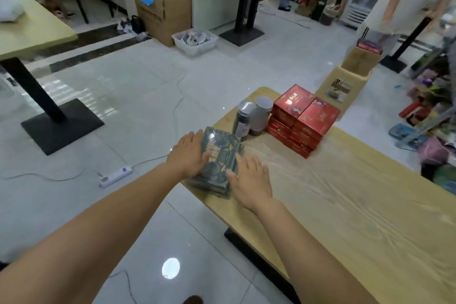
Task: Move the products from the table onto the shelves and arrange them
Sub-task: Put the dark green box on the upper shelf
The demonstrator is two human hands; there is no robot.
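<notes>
Pale wood-grain tabletop point(345, 205) over glossy white tiled floor point(135, 106); left hand point(190, 155) and right hand point(249, 180) press straight fingers point(195, 138) against stacked dark green flat packets point(218, 153)

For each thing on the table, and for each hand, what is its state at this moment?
Stack of dark green flat boxes, lying flat, held from both sides.
Left hand grip, fingers straight, pressing the stack's left side.
Right hand grip, fingers straight, touching the stack's right side.
Red cardboard boxes, closed, stacked.
Two grey cylindrical cans, upright, lids on.
</notes>
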